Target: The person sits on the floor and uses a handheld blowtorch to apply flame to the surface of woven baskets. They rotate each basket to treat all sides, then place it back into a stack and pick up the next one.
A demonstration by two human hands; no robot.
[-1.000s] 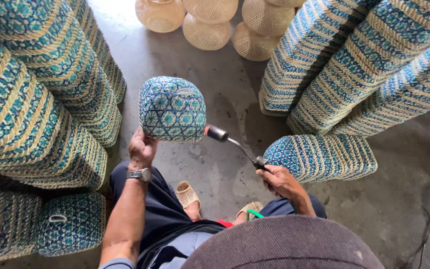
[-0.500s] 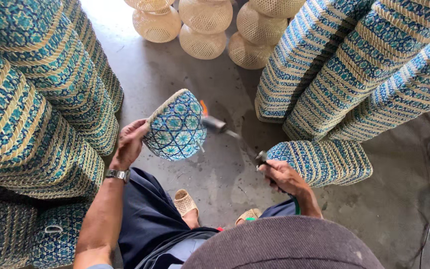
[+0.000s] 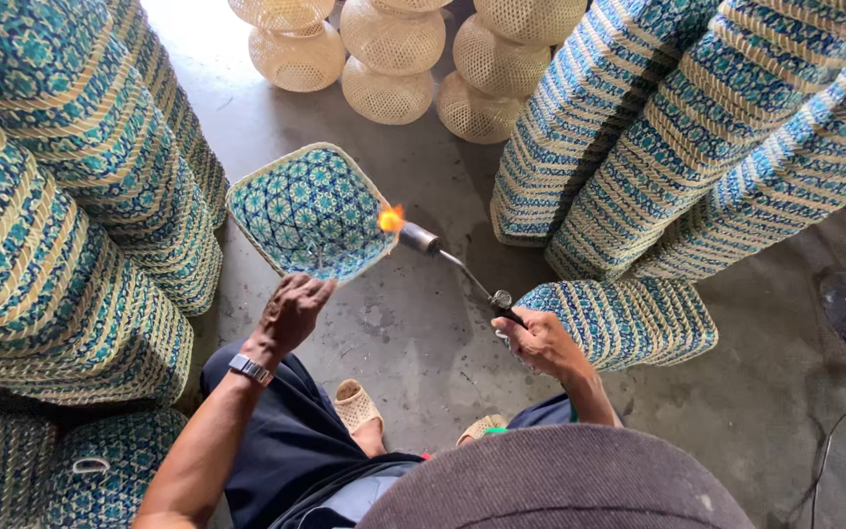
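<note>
Tilted since a moment ago, the blue woven basket (image 3: 310,211) now shows its inside; my left hand (image 3: 291,312) grips its lower edge; my right hand (image 3: 533,338) clasps the gas torch (image 3: 452,260), flame (image 3: 391,218) singeing the rim; next, I judge, a slow turn.

Stacks of blue woven baskets (image 3: 61,225) rise at nine and two o'clock (image 3: 697,127). Pale round wicker baskets (image 3: 389,59) cluster at twelve on the concrete floor (image 3: 443,362).

Woven basket (image 3: 310,211): now tipped, open inside facing the camera, held lower by the left hand (image 3: 291,313). Torch (image 3: 447,257): flame now lit at the basket's rim.
</note>
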